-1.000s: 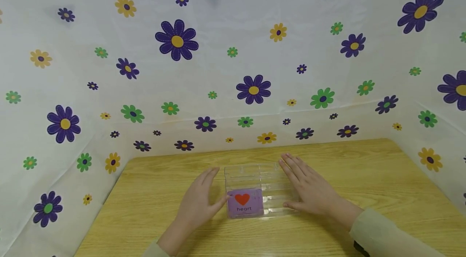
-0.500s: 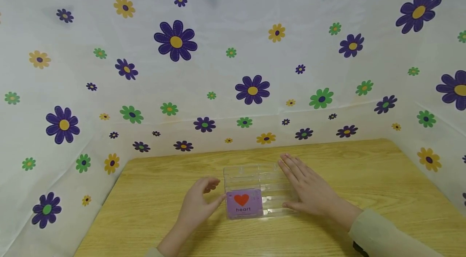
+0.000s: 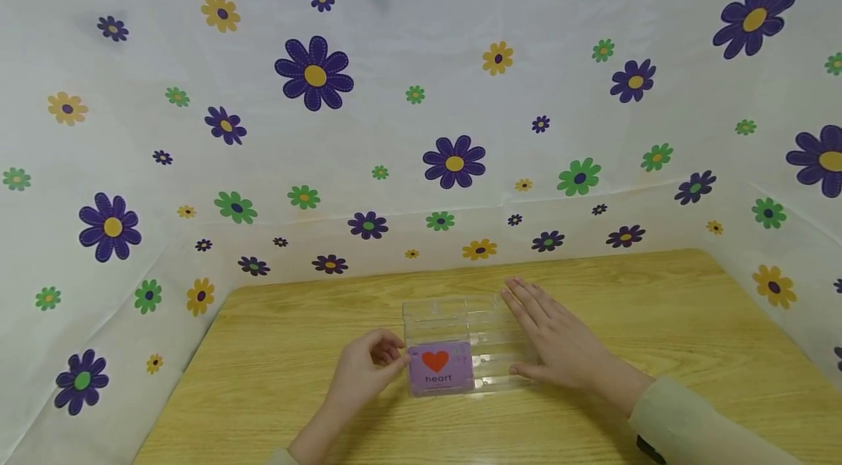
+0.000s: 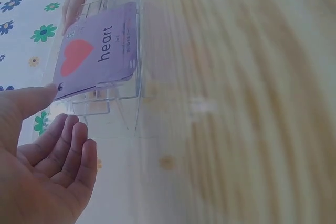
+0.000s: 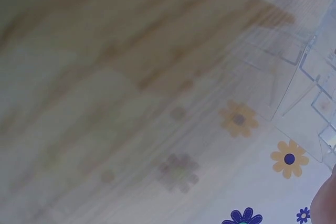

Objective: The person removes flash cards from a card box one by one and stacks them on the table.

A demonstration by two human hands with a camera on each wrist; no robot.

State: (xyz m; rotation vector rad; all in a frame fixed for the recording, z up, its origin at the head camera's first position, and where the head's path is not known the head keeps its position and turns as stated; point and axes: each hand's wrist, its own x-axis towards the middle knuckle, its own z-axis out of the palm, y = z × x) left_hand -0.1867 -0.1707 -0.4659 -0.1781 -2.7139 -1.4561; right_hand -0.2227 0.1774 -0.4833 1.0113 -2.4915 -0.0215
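Observation:
A purple card (image 3: pixel 439 368) with a red heart and the word "heart" stands in the front left of a clear plastic stepped holder (image 3: pixel 435 330). My left hand (image 3: pixel 363 371) is at the holder's left side. In the left wrist view its thumb touches or nearly touches the corner of the card (image 4: pixel 100 48), while the loosely curled fingers of that hand (image 4: pixel 47 169) sit apart from the holder. My right hand (image 3: pixel 562 348) rests along the holder's right side, fingers straight. Only a sliver of the right hand (image 5: pixel 326 203) shows in the right wrist view, beside the clear plastic (image 5: pixel 312 85).
The holder stands on a wood-grain table (image 3: pixel 276 348). A white cloth (image 3: pixel 388 129) with purple, yellow and green flowers hangs behind the table and along both sides.
My left hand's fingers, straighter a second ago, have curled in toward the holder's left edge. The thumb stays by the card, and the right hand has kept its place.

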